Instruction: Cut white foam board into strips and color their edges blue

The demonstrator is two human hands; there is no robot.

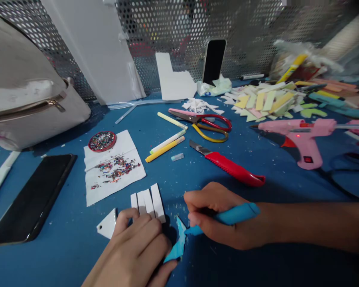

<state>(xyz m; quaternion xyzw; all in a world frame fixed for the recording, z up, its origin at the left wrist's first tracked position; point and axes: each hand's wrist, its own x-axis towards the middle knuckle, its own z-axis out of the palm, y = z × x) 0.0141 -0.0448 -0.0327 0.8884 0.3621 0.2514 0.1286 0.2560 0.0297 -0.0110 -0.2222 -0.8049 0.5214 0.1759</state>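
Observation:
My right hand (224,219) is closed around a blue marker (237,214). The marker's tip meets the edge of a small, pointed blue cut-out piece (181,237). Thumb and fingers of my left hand (140,247) pinch the lower end of that piece against the table. Beyond my left knuckles lie several white strips (148,201) side by side, partly covered by the fingers. A white pointed piece with a small hole (107,224) sits left of this hand. Just past my right hand rests a red utility knife (235,168) with its blade out.
Red-and-yellow-handled scissors (211,122) and yellow markers (165,149) lie mid-table. A pink glue gun (305,137) with a lit red light stands right, below a pile of paper scraps (266,99). Glitter paper (116,167), a phone (32,197) and a bag (26,87) are left.

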